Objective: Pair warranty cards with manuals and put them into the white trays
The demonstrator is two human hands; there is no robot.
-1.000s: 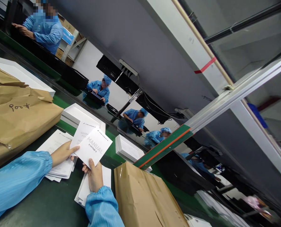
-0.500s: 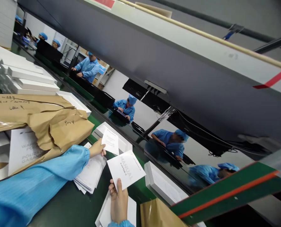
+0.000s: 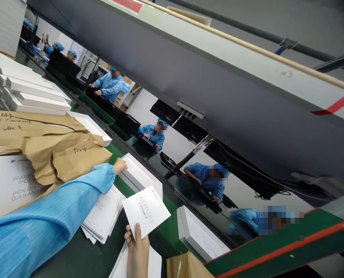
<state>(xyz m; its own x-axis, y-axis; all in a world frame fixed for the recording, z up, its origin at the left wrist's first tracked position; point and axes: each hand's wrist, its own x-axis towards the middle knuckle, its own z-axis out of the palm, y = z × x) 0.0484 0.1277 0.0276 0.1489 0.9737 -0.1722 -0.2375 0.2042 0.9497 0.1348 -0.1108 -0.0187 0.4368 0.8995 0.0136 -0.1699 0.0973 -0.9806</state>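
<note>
My right hand (image 3: 138,247) holds a white manual booklet (image 3: 145,210) at its lower edge, thumb on the printed cover. Farther off, my left hand (image 3: 120,166) is closed at the left end of an open white box (image 3: 141,175) on the green belt. Its fingertips are partly hidden against the box wall. Under my left forearm lies a loose stack of white printed leaflets (image 3: 102,216). More white sheets or a box (image 3: 154,260) lie beneath my right hand.
Brown paper packages (image 3: 79,154) and stacked white boxes (image 3: 35,92) fill the left. Another open white box (image 3: 200,233) sits at right, near a brown paper bag (image 3: 186,266) and a green slanted panel (image 3: 276,243). Co-workers in blue sit across the line.
My left hand has moved up to the open box, and the small white leaflet it held no longer shows in it. The right hand with the manual has shifted slightly left and down.
</note>
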